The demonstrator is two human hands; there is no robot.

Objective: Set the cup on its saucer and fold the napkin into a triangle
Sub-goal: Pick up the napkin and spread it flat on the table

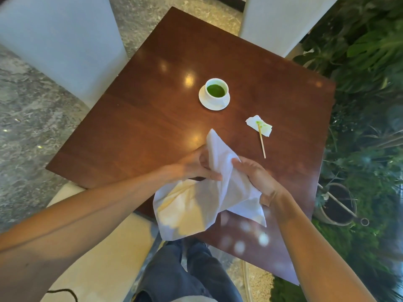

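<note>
A white cup (216, 90) holding green liquid stands on its white saucer (205, 102) near the middle of the brown table (141, 127). Closer to me, both hands hold a large white napkin (196, 203) above the table's near edge. My left hand (196, 165) grips its upper left part, thumb over the cloth. My right hand (257, 177) clasps the right side. The napkin is loose and crumpled, one corner pointing up toward the cup and the rest hanging past the table edge.
A small stained paper scrap (259, 125) with a wooden stick (262, 142) lies right of the saucer. Two white chair backs (61, 40) (281, 20) stand at the far side. Green plants and a pot (340, 205) line the right edge. My legs are below.
</note>
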